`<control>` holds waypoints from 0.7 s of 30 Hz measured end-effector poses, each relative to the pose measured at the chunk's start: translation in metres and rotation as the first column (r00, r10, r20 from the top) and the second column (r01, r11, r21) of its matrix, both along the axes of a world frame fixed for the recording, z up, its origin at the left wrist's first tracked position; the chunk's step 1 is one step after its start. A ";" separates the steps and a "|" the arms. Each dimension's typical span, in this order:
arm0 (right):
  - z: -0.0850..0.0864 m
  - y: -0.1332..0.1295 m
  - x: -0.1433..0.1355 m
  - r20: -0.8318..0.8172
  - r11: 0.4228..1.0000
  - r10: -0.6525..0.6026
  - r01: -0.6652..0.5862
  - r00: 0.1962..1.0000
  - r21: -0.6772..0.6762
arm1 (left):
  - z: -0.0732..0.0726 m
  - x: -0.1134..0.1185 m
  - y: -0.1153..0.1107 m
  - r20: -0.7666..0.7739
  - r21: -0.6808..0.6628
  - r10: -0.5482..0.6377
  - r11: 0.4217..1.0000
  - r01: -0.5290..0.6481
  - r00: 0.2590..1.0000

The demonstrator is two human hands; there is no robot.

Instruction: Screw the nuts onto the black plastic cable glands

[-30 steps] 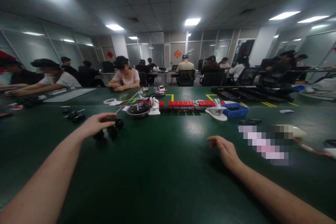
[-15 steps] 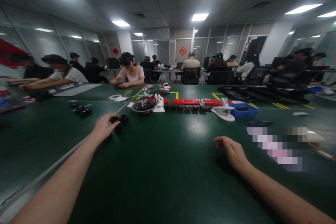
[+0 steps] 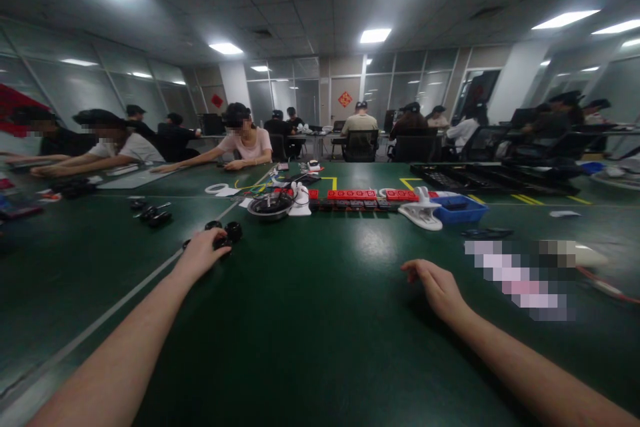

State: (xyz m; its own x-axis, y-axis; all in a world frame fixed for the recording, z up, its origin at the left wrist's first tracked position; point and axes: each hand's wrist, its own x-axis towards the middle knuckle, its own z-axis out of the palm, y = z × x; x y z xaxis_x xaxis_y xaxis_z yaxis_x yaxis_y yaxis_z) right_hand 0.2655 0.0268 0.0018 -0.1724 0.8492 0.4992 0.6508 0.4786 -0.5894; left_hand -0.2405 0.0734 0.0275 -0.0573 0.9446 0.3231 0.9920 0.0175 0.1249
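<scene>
My left hand (image 3: 203,253) is closed over a black object with round, wheel-like parts (image 3: 233,231), low over the green table (image 3: 320,320). Its fingers and palm hide most of that object, and its exact kind cannot be made out. Further right, my right hand (image 3: 437,287) rests on the tabletop with loosely bent fingers and nothing in it. The closest things to it are a dark flat item (image 3: 487,233) and a white clip-like stand (image 3: 421,213), both apart from the hand.
Beyond my hands stand a round metal bowl (image 3: 270,205) with dark contents, a row of red blocks (image 3: 351,194) and a blue bin (image 3: 463,210). Small black parts (image 3: 156,215) lie at left. Black trays (image 3: 493,177) sit at far right. Across the table, people are seated.
My left hand has come slightly lower and nearer, and the black object shows at both sides of it. My right hand stays put. A person opposite has stretched an arm out leftward.
</scene>
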 end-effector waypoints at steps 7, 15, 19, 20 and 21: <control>0.000 -0.001 -0.001 0.004 1.000 -0.010 0.010 1.000 -0.018 | 0.013 0.006 -0.006 -0.082 -0.014 0.103 0.994 -0.105 0.991; 0.002 -0.001 0.000 0.020 1.000 -0.025 0.026 0.999 -0.014 | 0.021 0.016 -0.015 -0.245 0.082 0.074 0.995 -0.056 0.967; 0.004 -0.003 -0.001 0.024 1.000 -0.021 0.021 0.999 -0.015 | 0.045 0.003 -0.007 -0.142 0.255 0.209 0.952 -0.168 0.968; 0.005 -0.003 -0.001 0.024 1.000 -0.020 0.021 1.000 -0.018 | 0.051 -0.003 -0.001 -0.115 0.239 0.244 0.948 -0.211 0.963; 0.005 -0.003 -0.002 0.023 1.000 -0.020 0.021 1.000 -0.021 | 0.055 -0.010 0.006 -0.091 0.184 0.265 0.952 -0.245 0.960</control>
State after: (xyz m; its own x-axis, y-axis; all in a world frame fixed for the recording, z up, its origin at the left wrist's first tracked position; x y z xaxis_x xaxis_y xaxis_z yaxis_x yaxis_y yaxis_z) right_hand 0.2639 0.0233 0.0068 -0.1659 0.8628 0.4776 0.6737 0.4528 -0.5840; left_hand -0.2507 0.0793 0.0822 -0.2426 0.8341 0.4953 0.9650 0.2599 0.0350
